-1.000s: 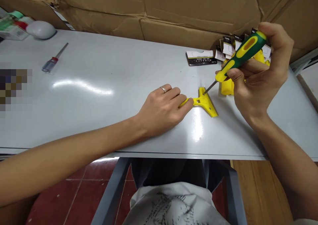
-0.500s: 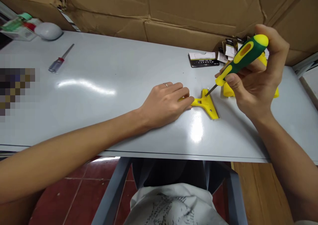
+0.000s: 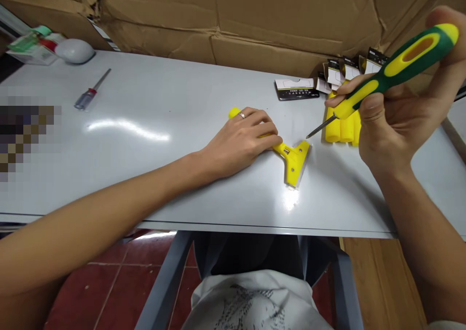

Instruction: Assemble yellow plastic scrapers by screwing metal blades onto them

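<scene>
My left hand [image 3: 242,138] is closed around the handle of a yellow scraper [image 3: 296,162] that lies on the grey-white table. The scraper's wide head points right and toward me, with two screws showing and a thin blade along its outer edge. The round end of its handle peeks out behind my fingers. In my right hand [image 3: 396,121] is a green and yellow screwdriver [image 3: 395,73], held at a slant. Its metal tip is in the air just beyond the upper corner of the scraper head, apart from the screws.
Several yellow scrapers with black-and-white card sleeves [image 3: 344,126] lie behind my right hand. A flat black-and-white card [image 3: 296,89] is left of them. A clear-handled screwdriver [image 3: 91,91] and a white rounded object [image 3: 75,51] sit at the left. Cardboard [image 3: 163,24] lines the back.
My right hand has lifted the screwdriver tip off the scraper's screw and moved to the right. My left hand has turned the scraper so its head swings toward me.
</scene>
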{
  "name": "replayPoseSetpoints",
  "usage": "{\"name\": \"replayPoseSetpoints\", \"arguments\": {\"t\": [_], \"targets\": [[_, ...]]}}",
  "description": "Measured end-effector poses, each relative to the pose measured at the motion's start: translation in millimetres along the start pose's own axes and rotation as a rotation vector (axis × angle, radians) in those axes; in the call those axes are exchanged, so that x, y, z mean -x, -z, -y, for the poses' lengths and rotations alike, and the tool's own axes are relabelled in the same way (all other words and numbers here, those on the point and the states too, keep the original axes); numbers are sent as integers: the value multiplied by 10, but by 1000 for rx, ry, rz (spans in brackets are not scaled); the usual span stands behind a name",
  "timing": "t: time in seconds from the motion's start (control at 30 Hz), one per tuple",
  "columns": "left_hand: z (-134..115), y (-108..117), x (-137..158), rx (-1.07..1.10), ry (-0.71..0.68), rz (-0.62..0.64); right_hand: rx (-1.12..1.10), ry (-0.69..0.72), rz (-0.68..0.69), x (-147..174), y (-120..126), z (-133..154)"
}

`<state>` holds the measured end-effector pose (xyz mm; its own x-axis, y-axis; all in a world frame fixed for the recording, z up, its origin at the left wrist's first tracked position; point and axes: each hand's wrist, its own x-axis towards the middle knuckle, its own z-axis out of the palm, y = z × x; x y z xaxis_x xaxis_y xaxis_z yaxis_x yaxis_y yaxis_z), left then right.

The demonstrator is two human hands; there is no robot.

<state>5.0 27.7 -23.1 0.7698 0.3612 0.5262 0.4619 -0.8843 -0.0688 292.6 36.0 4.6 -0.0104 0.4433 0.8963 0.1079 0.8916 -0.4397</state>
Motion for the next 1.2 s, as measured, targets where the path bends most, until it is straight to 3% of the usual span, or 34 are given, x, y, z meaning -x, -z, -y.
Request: {"name": "replayPoseSetpoints", "arguments": {"t": [0.3, 0.73, 1.2], "targets": [[137, -78, 41, 118, 10, 42, -105, -271, 140, 209, -179, 192], [90, -48, 17, 148, -21, 42, -93, -265, 149, 307, -203, 115], [107, -96, 32, 121, -42, -1, -152, -367, 288, 216, -145, 266]]}}
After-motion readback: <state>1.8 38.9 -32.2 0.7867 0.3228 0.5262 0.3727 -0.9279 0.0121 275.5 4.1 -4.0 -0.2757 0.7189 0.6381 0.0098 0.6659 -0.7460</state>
